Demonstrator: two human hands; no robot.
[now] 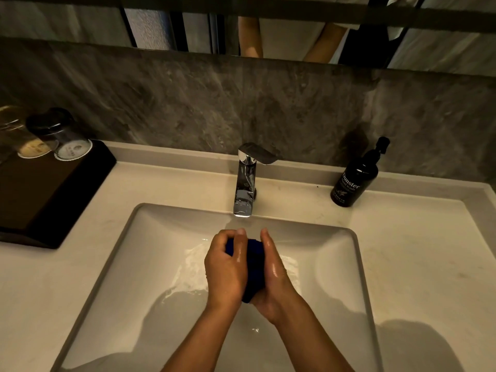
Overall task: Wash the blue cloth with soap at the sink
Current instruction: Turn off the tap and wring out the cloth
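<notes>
A dark blue cloth (pixel 253 267) is bunched up and pressed between both my hands over the white sink basin (pixel 335 264). My left hand (pixel 226 267) curls around its left side, fingers bent over the top. My right hand (pixel 273 275) lies flat against its right side, wet and shiny. Only a narrow strip of the cloth shows between the palms. The chrome faucet (pixel 245 183) stands just behind my fingertips. Water lies in the basin under my hands. A black pump bottle of hand wash (pixel 355 181) stands on the counter at the right.
A black tray (pixel 51 189) with two upturned glasses (pixel 67 140) sits on the counter at the left. The white countertop (pixel 429 251) surrounds the basin. A grey stone backsplash and a mirror rise behind the faucet.
</notes>
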